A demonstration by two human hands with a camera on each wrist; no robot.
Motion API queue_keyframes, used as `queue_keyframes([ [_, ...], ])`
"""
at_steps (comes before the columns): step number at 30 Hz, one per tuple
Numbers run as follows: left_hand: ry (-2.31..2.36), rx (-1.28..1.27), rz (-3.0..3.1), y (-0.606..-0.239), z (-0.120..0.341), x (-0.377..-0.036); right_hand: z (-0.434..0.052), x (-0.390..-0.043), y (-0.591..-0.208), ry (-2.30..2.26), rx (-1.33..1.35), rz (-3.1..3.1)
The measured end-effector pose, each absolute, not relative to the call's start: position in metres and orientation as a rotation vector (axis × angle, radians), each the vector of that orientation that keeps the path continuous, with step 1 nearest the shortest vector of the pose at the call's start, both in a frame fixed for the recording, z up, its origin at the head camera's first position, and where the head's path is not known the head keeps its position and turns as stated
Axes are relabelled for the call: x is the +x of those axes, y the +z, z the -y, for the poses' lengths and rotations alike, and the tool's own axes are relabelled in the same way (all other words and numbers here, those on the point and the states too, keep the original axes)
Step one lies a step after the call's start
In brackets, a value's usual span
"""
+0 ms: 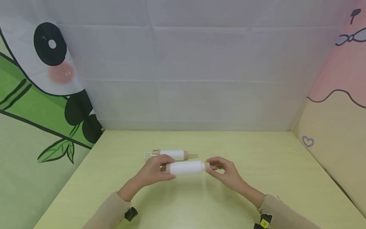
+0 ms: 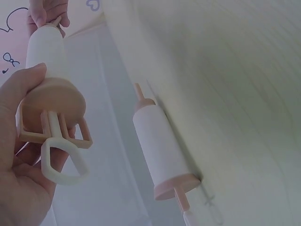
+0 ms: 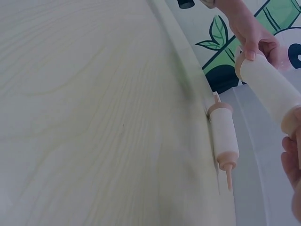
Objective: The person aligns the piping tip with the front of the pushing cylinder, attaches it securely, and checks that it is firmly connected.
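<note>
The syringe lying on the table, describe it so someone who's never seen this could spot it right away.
On the pale wooden table, look just behind the two hands. The syringe lies flat there, white-barrelled with a pinkish tip and plunger. Unlike its twin, the held syringe, nobody touches it.

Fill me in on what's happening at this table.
A person holds a white syringe-like tube level above the pale green table with both hands. The left hand grips the plunger end, where a ring handle sticks out; the right hand pinches the nozzle tip at the other end. A second tube of the same kind lies on the table just behind, untouched.
</note>
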State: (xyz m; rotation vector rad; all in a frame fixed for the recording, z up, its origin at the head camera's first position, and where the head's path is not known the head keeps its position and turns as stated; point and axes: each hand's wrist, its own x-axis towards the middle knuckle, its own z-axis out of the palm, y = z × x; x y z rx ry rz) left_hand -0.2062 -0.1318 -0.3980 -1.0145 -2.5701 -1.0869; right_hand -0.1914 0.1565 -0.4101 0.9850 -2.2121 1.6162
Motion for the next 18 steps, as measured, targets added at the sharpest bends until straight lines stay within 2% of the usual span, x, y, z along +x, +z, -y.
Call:
queue_keyframes([
  [13, -1.152, -1.064, 2.565, -0.396, 0.130, -0.208, -0.162, -0.209, -0.433, 1.587, 1.054, 2.167],
  [18, -1.186, -1.070, 2.590, -0.394, 0.129, -0.207, -0.161, -0.199, -0.416, 1.570, 1.099, 2.129],
])
